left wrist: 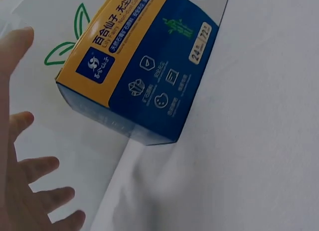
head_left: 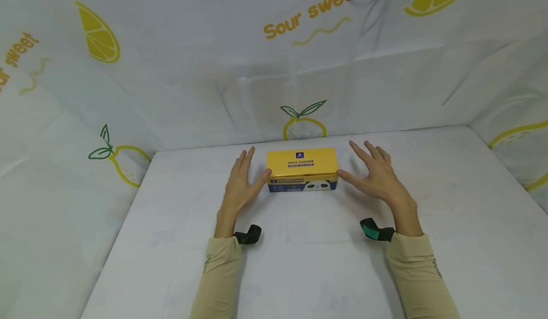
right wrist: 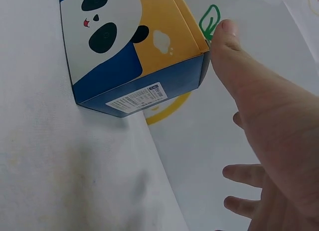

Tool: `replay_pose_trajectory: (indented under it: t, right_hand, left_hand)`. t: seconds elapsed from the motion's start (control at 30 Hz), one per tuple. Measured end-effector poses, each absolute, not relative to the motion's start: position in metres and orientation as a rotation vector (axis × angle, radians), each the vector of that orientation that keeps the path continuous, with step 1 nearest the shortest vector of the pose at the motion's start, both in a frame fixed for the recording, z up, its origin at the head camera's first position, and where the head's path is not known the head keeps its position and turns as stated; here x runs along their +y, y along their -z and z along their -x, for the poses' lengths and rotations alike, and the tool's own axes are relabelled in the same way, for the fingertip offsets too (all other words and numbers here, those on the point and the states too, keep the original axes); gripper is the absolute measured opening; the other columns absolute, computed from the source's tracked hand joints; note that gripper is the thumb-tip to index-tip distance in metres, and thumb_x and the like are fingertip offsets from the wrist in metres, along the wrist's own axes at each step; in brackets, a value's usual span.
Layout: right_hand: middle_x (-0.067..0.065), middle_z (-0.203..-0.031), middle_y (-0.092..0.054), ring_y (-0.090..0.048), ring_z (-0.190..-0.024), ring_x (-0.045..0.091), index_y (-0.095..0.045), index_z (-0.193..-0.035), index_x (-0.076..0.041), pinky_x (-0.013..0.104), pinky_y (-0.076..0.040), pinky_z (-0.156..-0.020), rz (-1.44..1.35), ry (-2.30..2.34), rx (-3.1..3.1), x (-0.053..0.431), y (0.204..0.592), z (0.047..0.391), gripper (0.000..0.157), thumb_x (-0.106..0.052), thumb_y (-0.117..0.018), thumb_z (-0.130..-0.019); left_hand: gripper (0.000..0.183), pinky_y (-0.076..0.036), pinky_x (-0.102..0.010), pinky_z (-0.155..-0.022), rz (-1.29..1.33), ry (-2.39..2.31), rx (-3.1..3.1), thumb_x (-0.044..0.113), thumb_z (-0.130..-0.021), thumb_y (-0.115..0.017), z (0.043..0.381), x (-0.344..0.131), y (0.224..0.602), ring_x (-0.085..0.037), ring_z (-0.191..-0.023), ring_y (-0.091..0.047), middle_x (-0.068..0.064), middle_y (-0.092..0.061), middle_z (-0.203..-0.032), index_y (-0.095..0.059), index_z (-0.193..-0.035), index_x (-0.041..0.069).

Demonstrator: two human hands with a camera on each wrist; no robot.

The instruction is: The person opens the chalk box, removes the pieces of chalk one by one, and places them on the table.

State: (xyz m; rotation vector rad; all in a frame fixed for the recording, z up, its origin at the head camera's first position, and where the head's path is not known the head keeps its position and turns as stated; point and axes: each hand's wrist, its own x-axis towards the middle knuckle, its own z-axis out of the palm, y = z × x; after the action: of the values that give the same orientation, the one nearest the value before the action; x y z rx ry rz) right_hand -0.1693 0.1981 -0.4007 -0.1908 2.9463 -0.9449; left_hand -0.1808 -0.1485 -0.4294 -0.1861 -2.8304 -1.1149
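Observation:
A yellow and blue cardboard chalk box lies on the white-covered table, its lid down and a panda printed on the front. My left hand is at the box's left end, fingers spread and thumb pointing at the corner. In the left wrist view a gap shows between that thumb and the box. On the other side, my right hand has its fingers spread too. Its thumb overlaps the box's edge in the right wrist view; whether they touch I cannot tell.
White cloth printed with lemons and lettering hangs behind the table and along its sides. The box stands near the table's back edge. Each wrist wears a dark camera mount, the right one with a green patch.

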Motion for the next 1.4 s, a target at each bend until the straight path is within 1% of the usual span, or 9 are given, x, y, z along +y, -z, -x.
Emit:
replay_pose_trajectory:
  t: [0.2, 0.33, 0.43, 0.57, 0.67, 0.93, 1.07, 1.23, 1.4]
  right_hand:
    - [0.028, -0.167, -0.018, -0.015, -0.151, 0.056, -0.025, -0.164, -0.022, 0.081, -0.025, -0.11, 0.287, 1.112, 2.875, 0.196, 0.404, 0.173, 0.093, -0.046, -0.076, -0.09]
    - [0.026, -0.166, -0.022, -0.019, -0.151, 0.053, -0.027, -0.163, -0.024, 0.079, -0.026, -0.112, 0.353, 1.2, 2.841, 0.191, 0.409, 0.175, 0.094, -0.042, -0.08, -0.088]
    - [0.025, -0.166, -0.024, -0.021, -0.151, 0.051, -0.029, -0.163, -0.026, 0.078, -0.026, -0.113, 0.398, 1.248, 2.816, 0.186, 0.412, 0.176, 0.095, -0.039, -0.083, -0.086]
    - [0.024, -0.166, -0.025, -0.023, -0.152, 0.049, -0.029, -0.163, -0.023, 0.074, -0.029, -0.116, 0.477, 1.31, 2.77, 0.178, 0.418, 0.177, 0.094, -0.033, -0.083, -0.087]
    - [0.023, -0.166, -0.026, -0.025, -0.152, 0.047, -0.029, -0.163, -0.02, 0.069, -0.034, -0.116, 0.523, 1.345, 2.74, 0.174, 0.42, 0.179, 0.092, -0.03, -0.082, -0.089]
    - [0.02, -0.166, -0.026, -0.026, -0.153, 0.046, -0.034, -0.16, -0.015, 0.067, -0.044, -0.109, 0.525, 1.425, 2.711, 0.173, 0.422, 0.183, 0.085, -0.023, -0.081, -0.089]
    - [0.017, -0.167, -0.025, -0.027, -0.152, 0.046, -0.037, -0.159, -0.017, 0.065, -0.047, -0.108, 0.474, 1.499, 2.647, 0.176, 0.422, 0.188, 0.083, -0.024, -0.081, -0.089]
    - [0.015, -0.166, -0.029, -0.029, -0.15, 0.048, -0.037, -0.157, -0.017, 0.062, -0.045, -0.111, 0.418, 1.547, 2.551, 0.178, 0.424, 0.192, 0.084, -0.027, -0.082, -0.087]
    - [0.015, -0.162, -0.037, -0.038, -0.147, 0.044, -0.038, -0.157, -0.018, 0.059, -0.044, -0.114, 0.43, 1.582, 2.468, 0.18, 0.431, 0.199, 0.081, -0.027, -0.081, -0.089]
  left_hand:
    - [0.08, -0.028, -0.057, -0.126, 0.344, 1.577, -2.6, 0.048, -0.096, -0.062, 0.186, -0.138, 0.445, -0.035, -0.157, -0.027, -0.003, -0.024, -0.171, -0.024, -0.164, 0.029]
    - [0.082, -0.029, -0.054, -0.126, 0.38, 1.748, -2.517, 0.046, -0.094, -0.065, 0.189, -0.13, 0.456, -0.038, -0.157, -0.027, -0.003, -0.022, -0.171, -0.025, -0.163, 0.03]
    - [0.079, -0.027, -0.053, -0.127, 0.395, 1.84, -2.46, 0.039, -0.095, -0.066, 0.19, -0.127, 0.462, -0.037, -0.157, -0.025, -0.004, -0.022, -0.171, -0.026, -0.163, 0.028]
    - [0.073, -0.025, -0.053, -0.128, 0.459, 1.883, -2.427, 0.028, -0.099, -0.062, 0.192, -0.125, 0.467, -0.035, -0.157, -0.026, -0.007, -0.026, -0.17, -0.028, -0.162, 0.017]
    - [0.071, -0.025, -0.052, -0.128, 0.497, 1.866, -2.443, 0.027, -0.1, -0.061, 0.194, -0.124, 0.469, -0.033, -0.157, -0.028, -0.008, -0.027, -0.169, -0.028, -0.162, 0.013]
    - [0.07, -0.03, -0.051, -0.127, 0.484, 1.846, -2.489, 0.029, -0.101, -0.061, 0.197, -0.124, 0.47, -0.03, -0.155, -0.033, -0.005, -0.03, -0.168, -0.029, -0.162, 0.019]
    - [0.068, -0.029, -0.052, -0.127, 0.485, 1.848, -2.492, 0.026, -0.101, -0.061, 0.198, -0.123, 0.473, -0.03, -0.155, -0.033, -0.005, -0.029, -0.168, -0.03, -0.161, 0.02]
    - [0.067, -0.03, -0.051, -0.126, 0.478, 1.857, -2.5, 0.029, -0.101, -0.06, 0.198, -0.123, 0.474, -0.03, -0.155, -0.033, -0.007, -0.03, -0.168, -0.03, -0.161, 0.022]
    - [0.067, -0.033, -0.05, -0.125, 0.492, 1.818, -2.492, 0.032, -0.1, -0.06, 0.2, -0.126, 0.473, -0.029, -0.153, -0.036, -0.006, -0.033, -0.167, -0.032, -0.16, 0.022]
